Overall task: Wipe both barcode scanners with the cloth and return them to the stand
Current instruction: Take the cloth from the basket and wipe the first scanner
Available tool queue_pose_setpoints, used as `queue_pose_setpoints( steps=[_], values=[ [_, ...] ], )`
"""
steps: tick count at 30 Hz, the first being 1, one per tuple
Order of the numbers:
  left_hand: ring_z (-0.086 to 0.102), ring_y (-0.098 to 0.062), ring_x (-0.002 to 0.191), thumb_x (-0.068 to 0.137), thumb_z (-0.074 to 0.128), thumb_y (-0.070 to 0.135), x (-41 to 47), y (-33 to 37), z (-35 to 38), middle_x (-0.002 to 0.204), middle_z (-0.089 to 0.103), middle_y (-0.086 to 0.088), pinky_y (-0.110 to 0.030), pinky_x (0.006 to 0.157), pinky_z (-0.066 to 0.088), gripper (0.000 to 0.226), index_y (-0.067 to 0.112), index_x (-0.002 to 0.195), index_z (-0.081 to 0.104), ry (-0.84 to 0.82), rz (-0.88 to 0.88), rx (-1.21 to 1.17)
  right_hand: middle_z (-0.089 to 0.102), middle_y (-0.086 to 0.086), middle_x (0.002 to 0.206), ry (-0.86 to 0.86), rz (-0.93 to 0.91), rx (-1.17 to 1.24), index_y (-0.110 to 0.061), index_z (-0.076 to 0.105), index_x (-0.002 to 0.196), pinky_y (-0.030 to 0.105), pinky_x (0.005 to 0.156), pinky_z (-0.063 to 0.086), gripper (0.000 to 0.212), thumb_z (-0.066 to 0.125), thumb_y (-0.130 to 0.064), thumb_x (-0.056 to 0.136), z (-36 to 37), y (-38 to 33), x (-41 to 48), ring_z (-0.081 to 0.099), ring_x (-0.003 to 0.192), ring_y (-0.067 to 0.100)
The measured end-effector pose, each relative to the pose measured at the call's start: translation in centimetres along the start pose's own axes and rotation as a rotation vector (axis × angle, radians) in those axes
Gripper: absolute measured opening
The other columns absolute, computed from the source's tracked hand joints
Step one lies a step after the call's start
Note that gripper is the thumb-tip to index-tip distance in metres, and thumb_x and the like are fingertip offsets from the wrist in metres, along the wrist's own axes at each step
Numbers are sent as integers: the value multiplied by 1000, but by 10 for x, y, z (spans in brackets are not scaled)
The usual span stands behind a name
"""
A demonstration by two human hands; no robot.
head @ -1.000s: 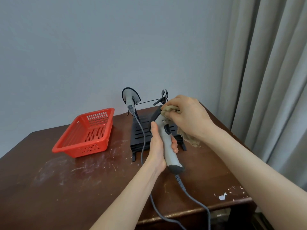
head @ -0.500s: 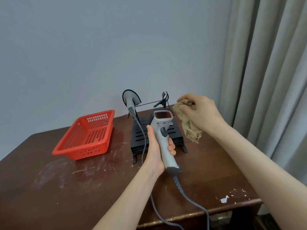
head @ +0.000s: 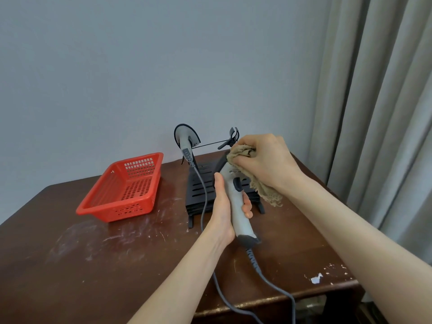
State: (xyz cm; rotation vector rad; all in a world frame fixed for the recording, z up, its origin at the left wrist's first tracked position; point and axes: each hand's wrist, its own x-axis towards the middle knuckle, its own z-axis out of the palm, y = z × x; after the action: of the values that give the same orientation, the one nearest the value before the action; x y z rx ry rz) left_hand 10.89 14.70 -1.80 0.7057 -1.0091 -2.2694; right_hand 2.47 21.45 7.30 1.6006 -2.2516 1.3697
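My left hand (head: 222, 206) grips the handle of a grey barcode scanner (head: 236, 202), held upright over the black stand (head: 198, 190). My right hand (head: 264, 160) holds a bunched beige cloth (head: 259, 183) and presses it on the scanner's head, which the cloth hides. The cloth's tail hangs down to the right of the scanner. A second grey scanner (head: 185, 140) sits on the stand's left hook at the back. The right hook (head: 233, 134) carries nothing. Both scanners' grey cables (head: 268, 281) run off the table's front edge.
A red plastic basket (head: 124, 190) stands left of the stand on the dark wooden table (head: 70, 265). A grey wall rises behind. Grey curtains (head: 378, 113) hang at the right, close to the table's right edge.
My right hand moved the cloth back onto the scanner's head, after it had lifted away to the right half a second ago. The scanner's red window is covered again.
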Motion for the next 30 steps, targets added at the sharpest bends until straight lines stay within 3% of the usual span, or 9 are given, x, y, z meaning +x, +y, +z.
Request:
queue_pose_setpoints(
  steps=[3,8,15,19,24,30],
  values=[
    [39,-11,35,56,50,76,-1,0,-1,52,47,-5,-19,33,33,67,9,55,56,-6,4,-1,69,-1,82,45,25,-121,-21,71,92,33,73,51,11,66,-24,83,-1,6,2,62,83,20],
    [39,-11,33,57,49,75,-1,1,4,50,48,-5,-18,32,34,69,7,67,55,-3,1,20,66,-3,68,103,-10,-36,-18,69,82,25,61,47,4,66,-17,80,4,-4,1,61,70,16],
    [40,-11,35,55,51,75,-1,-1,2,55,48,-5,-19,34,35,69,7,66,52,19,-2,30,64,0,70,119,23,-163,-16,68,84,32,64,49,7,62,-17,81,2,6,3,59,73,23],
    [40,-12,34,56,51,73,0,1,6,54,48,-5,-19,33,35,68,6,71,53,27,7,37,60,-7,60,117,4,-23,-20,63,73,26,58,46,6,66,-18,78,4,-2,4,59,65,16],
    [41,-12,35,54,53,74,-1,-2,2,52,48,-5,-19,33,36,70,6,71,54,29,-1,34,61,-1,75,91,71,-179,-17,66,87,31,65,45,7,61,-18,82,2,14,6,58,79,26],
    [41,-11,35,56,53,73,2,1,4,52,49,-5,-19,33,35,69,6,71,55,32,-6,22,62,-7,68,13,23,-13,-23,62,75,22,61,45,8,67,-23,80,3,6,7,57,70,14]
  ],
)
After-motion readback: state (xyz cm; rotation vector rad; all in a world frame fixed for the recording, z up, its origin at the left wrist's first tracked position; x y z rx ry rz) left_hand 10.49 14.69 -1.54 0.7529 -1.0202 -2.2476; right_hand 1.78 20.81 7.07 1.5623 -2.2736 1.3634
